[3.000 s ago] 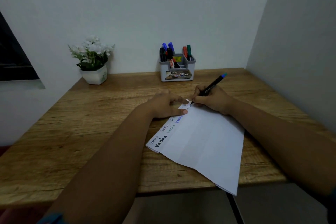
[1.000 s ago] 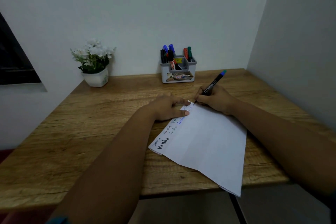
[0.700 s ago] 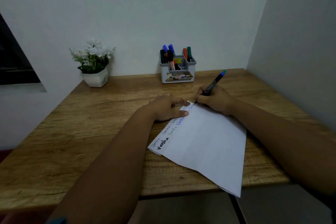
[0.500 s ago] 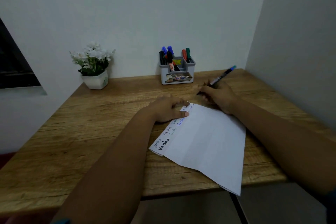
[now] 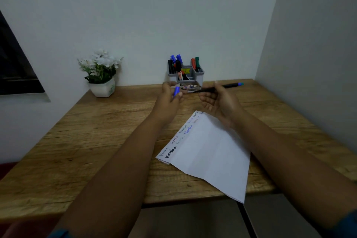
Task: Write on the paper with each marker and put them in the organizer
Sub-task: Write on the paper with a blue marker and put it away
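Both hands have risen off the paper (image 5: pixel 208 152): left hand (image 5: pixel 170 100) pinching blue cap (image 5: pixel 176 91), right hand (image 5: pixel 218 102) gripping marker (image 5: pixel 222 87), before organizer (image 5: pixel 190 77) at 12 o'clock on the table (image 5: pixel 92 141).

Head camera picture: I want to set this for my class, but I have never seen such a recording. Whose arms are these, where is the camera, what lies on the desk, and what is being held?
There is no machine here. A person wears one wide-angle camera on the head, looking forward and down, so both arms reach in from below. The left hand pinches a small blue marker cap. The right hand has its grip on a black marker with a blue end, held roughly level above the desk, its tip toward the cap. On the wooden desk lies a sheet of white paper with a handwritten word repeated along one edge. At the back stand a grey organizer holding several markers and a white pot of white flowers.
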